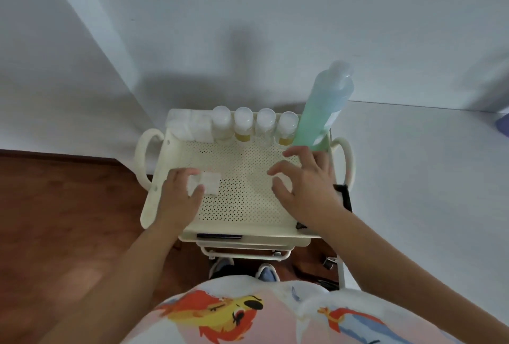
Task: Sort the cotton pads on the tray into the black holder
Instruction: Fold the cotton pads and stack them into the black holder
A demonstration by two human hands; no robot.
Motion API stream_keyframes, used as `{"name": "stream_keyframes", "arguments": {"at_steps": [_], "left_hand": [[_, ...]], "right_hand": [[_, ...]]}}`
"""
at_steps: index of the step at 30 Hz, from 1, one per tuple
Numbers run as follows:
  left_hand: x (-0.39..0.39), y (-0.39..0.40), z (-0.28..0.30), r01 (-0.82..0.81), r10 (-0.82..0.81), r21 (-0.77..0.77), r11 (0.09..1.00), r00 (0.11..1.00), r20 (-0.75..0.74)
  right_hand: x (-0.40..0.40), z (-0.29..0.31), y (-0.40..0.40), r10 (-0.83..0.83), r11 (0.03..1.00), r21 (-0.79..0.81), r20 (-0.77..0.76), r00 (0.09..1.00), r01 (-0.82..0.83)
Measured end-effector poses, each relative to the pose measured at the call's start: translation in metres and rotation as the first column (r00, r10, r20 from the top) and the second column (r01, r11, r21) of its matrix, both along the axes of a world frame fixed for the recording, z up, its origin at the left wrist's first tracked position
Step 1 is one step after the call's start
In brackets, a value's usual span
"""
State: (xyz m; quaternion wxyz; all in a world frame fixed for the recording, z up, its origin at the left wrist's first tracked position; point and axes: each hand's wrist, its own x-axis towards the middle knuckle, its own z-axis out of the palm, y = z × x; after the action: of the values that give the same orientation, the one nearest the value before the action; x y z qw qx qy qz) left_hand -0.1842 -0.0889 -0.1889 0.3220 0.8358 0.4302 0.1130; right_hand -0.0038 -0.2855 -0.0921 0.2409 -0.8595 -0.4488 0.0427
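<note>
A cream perforated tray [242, 206] tops a small cart in front of me. My left hand [179, 195] rests on the tray's left side, its thumb and fingers pinching white square cotton pads [205, 182]. My right hand [305, 181] hovers over the tray's right side with fingers curled around a small white cotton pad [285, 181]; whether it grips the pad is unclear. The black holder [344, 196] hangs at the tray's right edge, mostly hidden behind my right wrist. More white pads [190, 126] are stacked at the tray's back left corner.
Several clear vials with white caps [254, 126] stand along the tray's back rim, some holding yellow liquid. A tall green bottle [323, 109] stands at the back right corner. The tray has looped handles [144, 156] on both sides. White walls lie behind, brown floor to the left.
</note>
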Motion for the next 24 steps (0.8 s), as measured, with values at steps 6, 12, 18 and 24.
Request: {"name": "stream_keyframes", "arguments": {"at_steps": [6, 12, 18, 24], "left_hand": [[-0.023, 0.035, -0.035, 0.138, -0.14, -0.034, 0.99, 0.897, -0.419], [-0.023, 0.026, -0.029, 0.046, -0.032, 0.031, 0.998, 0.936, -0.351], [-0.024, 0.03, -0.023, -0.004, -0.054, -0.173, 0.985, 0.942, -0.332], [-0.023, 0.029, -0.026, 0.025, -0.102, -0.223, 0.974, 0.935, -0.339]], "right_hand": [[-0.036, -0.045, 0.11, 0.417, 0.8, -0.427, -0.111, 0.902, -0.422], [-0.043, -0.097, 0.141, 0.328, 0.772, -0.479, -0.265, 0.907, -0.419], [-0.039, -0.113, 0.147, 0.21, 0.883, -0.359, -0.275, 0.938, -0.303], [-0.052, -0.125, 0.148, 0.243, 0.825, -0.448, -0.267, 0.932, -0.344]]}}
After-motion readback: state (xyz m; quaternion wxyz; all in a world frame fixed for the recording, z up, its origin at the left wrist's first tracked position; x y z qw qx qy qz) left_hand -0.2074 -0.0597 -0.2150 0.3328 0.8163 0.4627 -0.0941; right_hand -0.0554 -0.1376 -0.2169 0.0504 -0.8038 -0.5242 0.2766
